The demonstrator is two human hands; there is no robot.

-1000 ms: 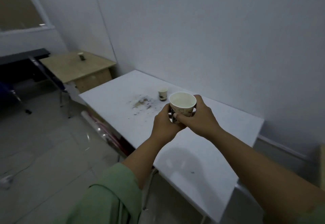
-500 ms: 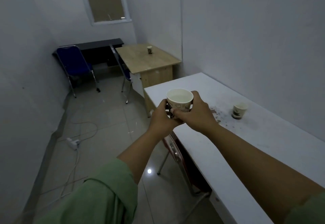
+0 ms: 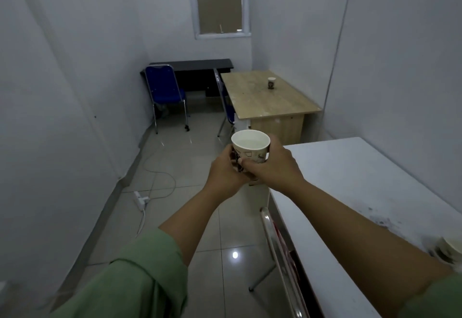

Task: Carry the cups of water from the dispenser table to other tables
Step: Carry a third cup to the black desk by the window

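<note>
Centrally, a paper cup of water is gripped upright by the left hand and the right hand, over the floor just beside the white table. At one o'clock, another cup is seen on the wooden table.

Dim white-walled room, tiled floor

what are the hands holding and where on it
A white patterned paper cup of water, gripped around its lower side wall by the left hand and right hand.
</note>
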